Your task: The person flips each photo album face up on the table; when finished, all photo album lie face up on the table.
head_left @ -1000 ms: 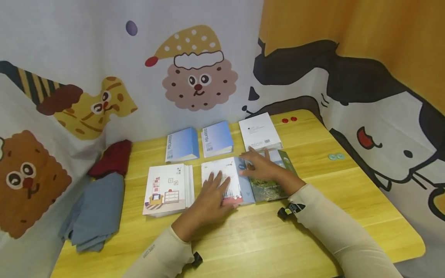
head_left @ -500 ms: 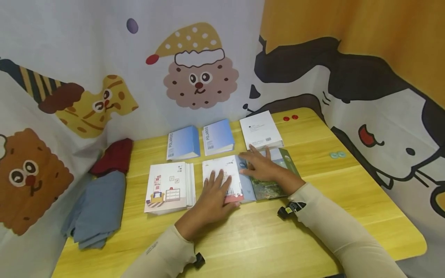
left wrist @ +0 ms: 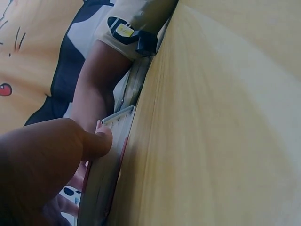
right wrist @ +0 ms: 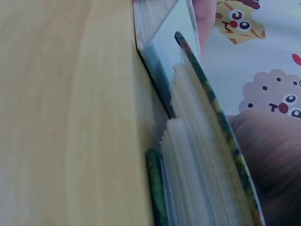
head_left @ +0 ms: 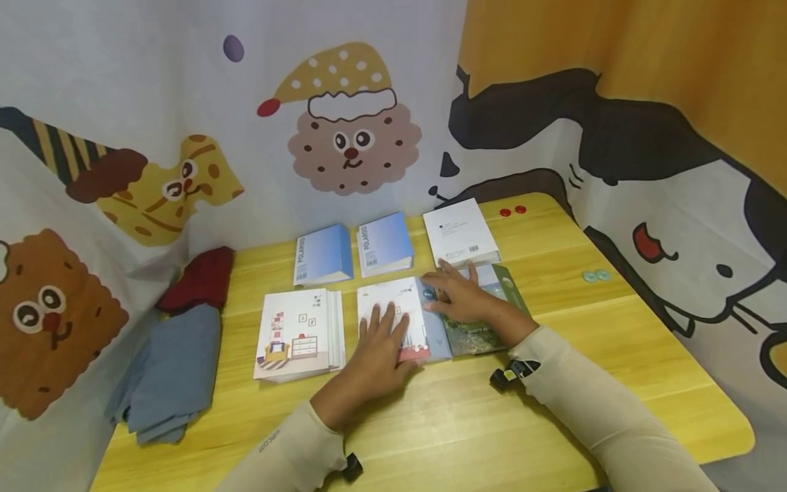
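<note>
cartoon curtains (head_left: pixel 363 164) edge a yellow table (head_left: pixel 467 424) bearing books (head_left: pixel 473 336).

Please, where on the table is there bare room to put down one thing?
Two patches of the table look bare: in front, between left sleeve and right sleeve; and at right, between the right sleeve and the green buttons. It is crowded in the middle, around the left hand and right hand, where books lie close together.

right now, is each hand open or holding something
Left hand: open, resting on the white album.
Right hand: open, spread over the green album.
</note>
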Demonstrator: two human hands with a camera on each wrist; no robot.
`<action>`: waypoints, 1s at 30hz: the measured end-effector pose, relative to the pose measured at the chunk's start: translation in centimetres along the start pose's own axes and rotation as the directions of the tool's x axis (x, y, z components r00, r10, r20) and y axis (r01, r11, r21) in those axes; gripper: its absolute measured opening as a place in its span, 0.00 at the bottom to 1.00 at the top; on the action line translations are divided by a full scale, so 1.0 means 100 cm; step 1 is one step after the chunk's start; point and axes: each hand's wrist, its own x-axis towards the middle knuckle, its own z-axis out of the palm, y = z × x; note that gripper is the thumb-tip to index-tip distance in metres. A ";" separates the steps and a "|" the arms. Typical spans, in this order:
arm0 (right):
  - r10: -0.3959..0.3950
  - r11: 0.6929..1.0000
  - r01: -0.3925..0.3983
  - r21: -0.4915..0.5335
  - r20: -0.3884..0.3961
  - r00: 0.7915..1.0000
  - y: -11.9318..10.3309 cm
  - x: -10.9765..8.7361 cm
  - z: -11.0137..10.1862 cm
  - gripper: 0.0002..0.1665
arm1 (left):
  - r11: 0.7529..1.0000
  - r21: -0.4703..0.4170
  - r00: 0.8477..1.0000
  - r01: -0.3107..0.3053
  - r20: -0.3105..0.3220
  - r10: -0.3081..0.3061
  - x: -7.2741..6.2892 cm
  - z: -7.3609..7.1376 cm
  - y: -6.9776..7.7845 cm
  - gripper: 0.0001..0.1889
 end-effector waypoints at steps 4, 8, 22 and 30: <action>-0.008 1.000 0.008 -0.006 0.002 1.000 -0.001 -0.001 0.000 0.41 | 1.000 -0.004 1.000 -0.007 -0.003 0.007 -0.001 0.001 -0.001 0.47; -0.017 1.000 0.017 0.008 0.000 1.000 -0.004 -0.001 -0.002 0.41 | 1.000 -0.023 1.000 -0.012 -0.008 0.012 -0.002 0.001 -0.002 0.47; -0.120 0.989 0.129 0.077 -0.106 0.987 -0.006 -0.001 -0.003 0.38 | 0.982 -0.178 0.998 -0.056 -0.044 0.048 -0.008 -0.002 -0.013 0.49; -0.159 0.971 0.178 0.158 -0.126 0.979 -0.011 -0.002 -0.003 0.39 | 0.965 -0.254 0.997 -0.061 -0.056 0.048 -0.012 -0.004 -0.016 0.49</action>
